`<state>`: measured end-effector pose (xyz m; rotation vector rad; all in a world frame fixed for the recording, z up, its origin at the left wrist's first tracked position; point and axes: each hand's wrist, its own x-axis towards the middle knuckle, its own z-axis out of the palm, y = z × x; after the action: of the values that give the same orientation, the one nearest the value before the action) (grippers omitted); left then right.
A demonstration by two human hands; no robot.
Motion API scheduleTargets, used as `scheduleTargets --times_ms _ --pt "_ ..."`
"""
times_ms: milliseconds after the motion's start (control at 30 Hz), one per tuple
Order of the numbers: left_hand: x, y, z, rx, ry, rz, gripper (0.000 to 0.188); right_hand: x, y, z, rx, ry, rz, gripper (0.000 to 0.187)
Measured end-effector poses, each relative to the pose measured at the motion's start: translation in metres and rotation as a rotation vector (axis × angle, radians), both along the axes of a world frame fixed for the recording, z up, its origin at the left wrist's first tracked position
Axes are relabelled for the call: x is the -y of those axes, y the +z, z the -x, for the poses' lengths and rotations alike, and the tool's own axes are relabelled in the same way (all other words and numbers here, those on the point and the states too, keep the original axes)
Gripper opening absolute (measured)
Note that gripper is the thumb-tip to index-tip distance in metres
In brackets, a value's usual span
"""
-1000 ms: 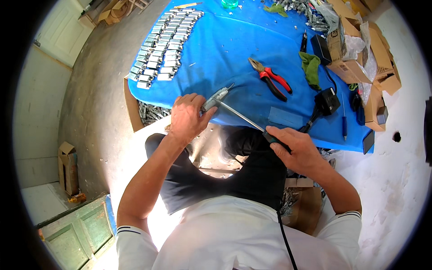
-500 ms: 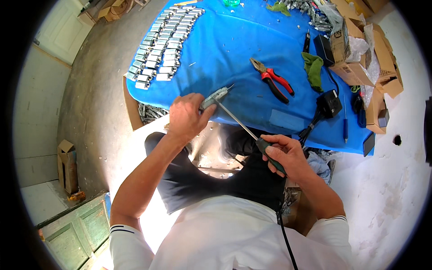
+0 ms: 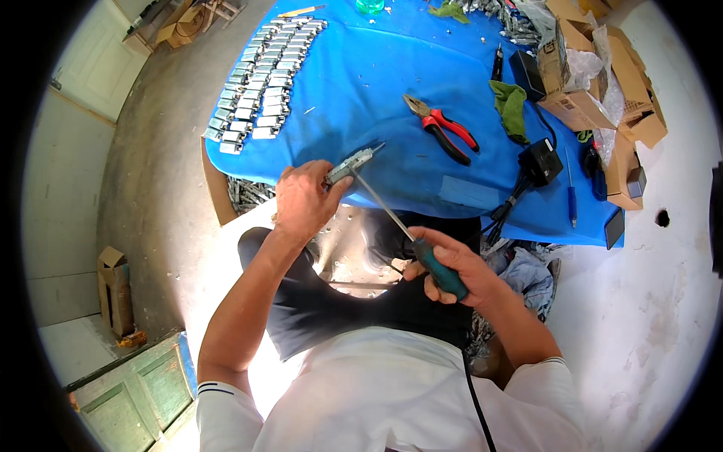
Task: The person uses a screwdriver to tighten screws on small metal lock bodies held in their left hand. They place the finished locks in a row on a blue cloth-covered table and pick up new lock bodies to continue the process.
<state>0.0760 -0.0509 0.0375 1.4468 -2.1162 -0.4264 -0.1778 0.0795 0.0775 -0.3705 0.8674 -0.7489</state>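
Metal part [image 3: 348, 166] half-hidden in left hand [image 3: 303, 202]

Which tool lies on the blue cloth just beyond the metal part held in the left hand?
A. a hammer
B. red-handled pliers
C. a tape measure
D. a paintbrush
B. The pliers, with red and black handles, lie on the blue cloth past the metal part that the left hand holds, while the right hand works a screwdriver against it.

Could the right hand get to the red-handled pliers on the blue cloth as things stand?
Probably not right away: the right hand is closed around a screwdriver. The cloth between it and the pliers looks bare, so only the full grip hinders it.
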Motion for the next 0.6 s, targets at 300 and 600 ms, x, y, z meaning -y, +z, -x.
scheduleTargets --times_ms 300,600 --pt "0.002 -0.002 0.001 -0.001 0.036 0.020 0.033 -0.009 -0.011 -0.022 -1.013 0.094 0.748 0.038" --pt "-0.008 -0.006 0.006 0.016 0.051 0.064 0.032 0.002 -0.028 0.004 -1.223 0.097 1.050 0.044"
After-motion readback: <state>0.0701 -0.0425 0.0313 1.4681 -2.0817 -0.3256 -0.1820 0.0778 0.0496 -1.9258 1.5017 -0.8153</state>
